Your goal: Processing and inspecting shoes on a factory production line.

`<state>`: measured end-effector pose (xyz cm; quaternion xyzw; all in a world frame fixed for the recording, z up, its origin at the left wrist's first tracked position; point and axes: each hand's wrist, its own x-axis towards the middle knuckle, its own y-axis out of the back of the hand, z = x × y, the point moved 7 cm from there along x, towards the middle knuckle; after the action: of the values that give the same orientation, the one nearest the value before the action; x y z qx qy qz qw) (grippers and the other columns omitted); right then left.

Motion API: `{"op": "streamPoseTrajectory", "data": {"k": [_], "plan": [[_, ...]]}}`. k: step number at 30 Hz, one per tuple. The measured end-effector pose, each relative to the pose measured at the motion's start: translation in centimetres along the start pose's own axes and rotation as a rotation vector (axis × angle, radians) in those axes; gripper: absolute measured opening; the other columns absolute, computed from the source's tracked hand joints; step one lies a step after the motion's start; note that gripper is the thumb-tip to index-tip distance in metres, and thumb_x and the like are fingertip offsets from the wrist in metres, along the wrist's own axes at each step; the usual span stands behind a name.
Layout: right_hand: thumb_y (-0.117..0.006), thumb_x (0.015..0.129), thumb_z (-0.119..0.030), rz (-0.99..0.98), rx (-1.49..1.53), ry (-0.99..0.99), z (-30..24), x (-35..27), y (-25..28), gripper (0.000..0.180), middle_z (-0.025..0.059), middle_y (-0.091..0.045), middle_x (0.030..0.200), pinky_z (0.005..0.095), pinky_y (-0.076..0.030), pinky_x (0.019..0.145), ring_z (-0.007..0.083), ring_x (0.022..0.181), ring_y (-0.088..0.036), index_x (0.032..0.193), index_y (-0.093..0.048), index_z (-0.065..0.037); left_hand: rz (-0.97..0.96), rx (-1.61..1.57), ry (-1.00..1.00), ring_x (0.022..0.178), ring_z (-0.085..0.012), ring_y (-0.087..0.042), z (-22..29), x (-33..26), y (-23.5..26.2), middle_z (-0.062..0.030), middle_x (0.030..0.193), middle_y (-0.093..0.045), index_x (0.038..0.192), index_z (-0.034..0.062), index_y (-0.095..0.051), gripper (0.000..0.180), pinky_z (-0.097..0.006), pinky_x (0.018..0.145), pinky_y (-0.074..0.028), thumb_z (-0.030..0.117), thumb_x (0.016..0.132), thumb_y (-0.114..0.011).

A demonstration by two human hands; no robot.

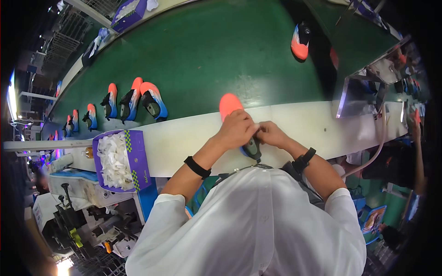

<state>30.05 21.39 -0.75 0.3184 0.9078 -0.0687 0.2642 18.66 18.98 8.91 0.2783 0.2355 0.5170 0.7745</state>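
A shoe (230, 104) with a coral toe, blue side and dark collar lies on the white ledge in front of me, toe pointing away. My left hand (236, 130) is closed over its middle and hides much of the upper. Close against it, my right hand (272, 135) is pinched at the right side of the shoe's opening. A small whitish bit shows between the two hands, too small to name. What the right fingers hold is hidden. The heel, with its grey-green lining, points toward my body.
Several similar shoes (153, 101) stand on the green belt (207, 55) to the left, and another shoe (300, 42) is at the far right. A purple box (140, 158) of crumpled white pieces sits left of me. A metal-edged housing (343, 97) spans the belt at right.
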Motion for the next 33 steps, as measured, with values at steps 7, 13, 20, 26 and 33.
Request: {"op": "streamPoseTrajectory", "data": {"k": [7,13,20,26,33], "plan": [[-0.054,0.075,-0.002,0.272,-0.581,0.51,-6.3,-0.4,3.1,0.028,0.0174,-0.063,0.084,0.0396,-0.049,0.072,0.0342,0.079,-0.06,0.102,-0.06,-0.003,0.401,-0.298,0.095,0.12,-0.0286,-0.044,-3.9,-3.1,0.5,-0.0139,0.128,-0.049,0.122,0.0033,-0.053,0.037,-0.038,0.104,-0.03,0.021,0.09,-0.046],[-0.065,0.058,0.001,0.291,-0.594,0.988,-7.7,2.9,-0.5,0.052,0.0173,-0.058,0.098,0.0457,-0.042,0.083,0.0382,0.093,-0.053,0.108,-0.057,-0.005,0.371,-0.377,0.232,0.127,-0.0282,-0.04,-5.0,-7.0,-3.1,-0.0177,0.136,-0.041,0.137,0.0008,-0.035,0.07,-0.04,0.102,-0.037,0.007,0.074,-0.066],[-0.069,0.062,-0.007,0.247,-0.871,0.78,-7.4,0.5,-0.3,0.05,0.0095,-0.052,0.104,0.0452,-0.039,0.08,0.0305,0.105,-0.048,0.11,-0.056,-0.013,0.31,-0.503,0.249,0.088,-0.0176,-0.061,-8.4,-3.5,-3.9,-0.0136,0.098,-0.064,0.121,-0.004,-0.051,0.046,-0.028,0.078,-0.05,-0.003,0.076,-0.056],[-0.069,0.061,-0.008,0.264,-0.885,0.538,-5.5,-0.8,3.0,0.042,0.0072,-0.052,0.111,0.0454,-0.036,0.085,0.0289,0.115,-0.043,0.102,-0.062,-0.015,0.46,-0.89,0.357,0.078,-0.012,-0.059,-9.3,0.7,-4.8,-0.0088,0.089,-0.063,0.112,-0.0053,-0.053,0.032,-0.024,0.074,-0.047,-0.008,0.08,-0.048],[-0.068,0.06,-0.014,0.236,-0.961,0.421,-4.9,0.8,3.1,0.038,0.0091,-0.055,0.114,0.0476,-0.036,0.084,0.0295,0.117,-0.042,0.098,-0.064,-0.013,0.388,-0.211,-0.002,0.09,-0.0271,-0.049,-1.5,-0.1,-2.3,-0.0141,0.099,-0.047,0.104,0.0002,-0.047,0.051,-0.036,0.078,-0.042,0.008,0.061,-0.074]]}}
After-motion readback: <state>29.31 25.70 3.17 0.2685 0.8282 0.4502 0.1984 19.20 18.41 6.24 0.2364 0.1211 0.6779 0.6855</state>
